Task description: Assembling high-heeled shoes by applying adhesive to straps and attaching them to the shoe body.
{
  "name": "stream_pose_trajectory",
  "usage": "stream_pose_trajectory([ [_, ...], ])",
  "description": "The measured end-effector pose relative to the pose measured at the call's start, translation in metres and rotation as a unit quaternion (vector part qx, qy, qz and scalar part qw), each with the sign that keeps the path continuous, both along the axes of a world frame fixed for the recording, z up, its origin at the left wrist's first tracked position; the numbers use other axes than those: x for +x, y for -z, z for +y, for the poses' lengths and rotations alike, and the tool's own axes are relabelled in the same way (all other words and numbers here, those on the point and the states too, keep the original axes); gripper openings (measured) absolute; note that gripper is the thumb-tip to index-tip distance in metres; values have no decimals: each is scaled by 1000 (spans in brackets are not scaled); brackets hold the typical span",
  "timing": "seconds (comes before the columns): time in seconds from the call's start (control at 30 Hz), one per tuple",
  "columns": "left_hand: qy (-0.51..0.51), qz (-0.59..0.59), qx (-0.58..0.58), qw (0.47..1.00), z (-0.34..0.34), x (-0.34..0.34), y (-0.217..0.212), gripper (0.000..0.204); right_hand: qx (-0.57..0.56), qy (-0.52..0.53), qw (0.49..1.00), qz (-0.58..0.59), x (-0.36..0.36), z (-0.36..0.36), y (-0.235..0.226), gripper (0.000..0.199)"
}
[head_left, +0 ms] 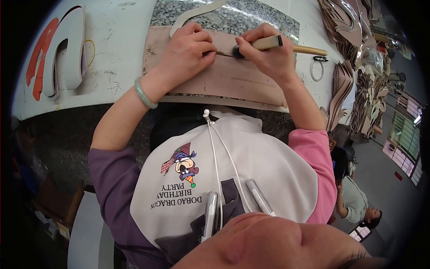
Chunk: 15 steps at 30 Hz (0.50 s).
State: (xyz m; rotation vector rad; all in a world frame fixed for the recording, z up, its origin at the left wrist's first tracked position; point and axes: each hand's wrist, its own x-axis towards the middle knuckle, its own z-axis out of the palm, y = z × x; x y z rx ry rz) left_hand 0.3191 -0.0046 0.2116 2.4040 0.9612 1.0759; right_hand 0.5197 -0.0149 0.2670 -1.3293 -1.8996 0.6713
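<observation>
My left hand [193, 48] is apparently pinching a thin strip [224, 54] over the pinkish sheet [215, 80]; my right hand [274, 56] is grasping a tan-handled tool [267, 42]. I'm seemingly working the strip, the next move likely requiring steadiness.

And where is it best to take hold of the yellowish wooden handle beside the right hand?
Probably by the free end of the wooden handle, coming from the right: this slim, straight end projects past the speckled slab, while the right hand blocks the left side.
</observation>
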Motion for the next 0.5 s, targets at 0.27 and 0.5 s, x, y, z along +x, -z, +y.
stream_pose_trajectory([
  [0.27, -12, 4, 9, 1000, 2, -9, 2, 5, 45, -46, 997, -36, 7, 11, 9, 15],
  [0.5, -24, 26, 16, 999, 3, -15, 0, 3, 2, -31, 1000, -1, -13, 10, 3, 15],
])
